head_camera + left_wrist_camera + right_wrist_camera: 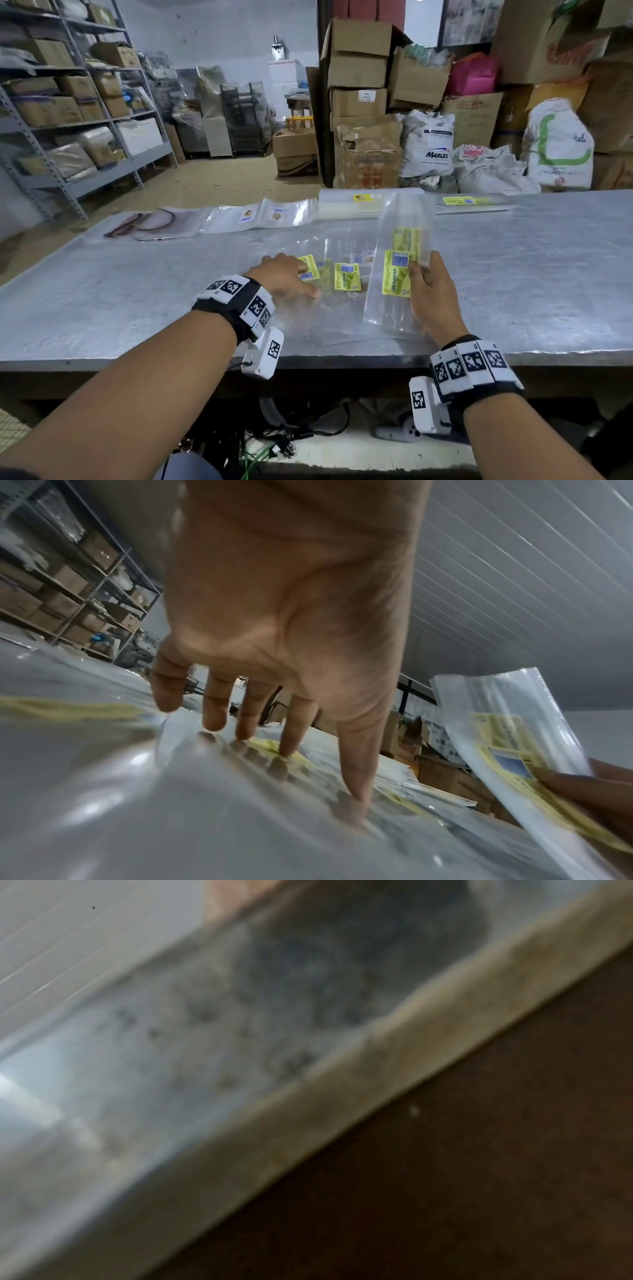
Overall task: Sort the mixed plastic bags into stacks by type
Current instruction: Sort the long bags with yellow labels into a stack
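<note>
A loose pile of clear plastic bags [339, 274] with yellow-green labels lies on the grey table [137, 301] in front of me. My left hand [289, 277] rests on the pile, its straight fingers [291, 731] pressing the plastic flat. My right hand [428, 284] pinches a long clear bag [399, 253] with a yellow "KEK PANDAN" label, lifted and tilted above the pile's right side. The same held bag [507, 739] shows at the right of the left wrist view. The right wrist view is a blur of plastic.
Sorted stacks lie along the table's far edge: printed bags [150, 222] at left, clear bags with small labels [260, 216], wider clear bags [359, 204] and another stack [476, 202] at right. Cardboard boxes [363, 102], sacks and metal shelves [78, 102] stand behind.
</note>
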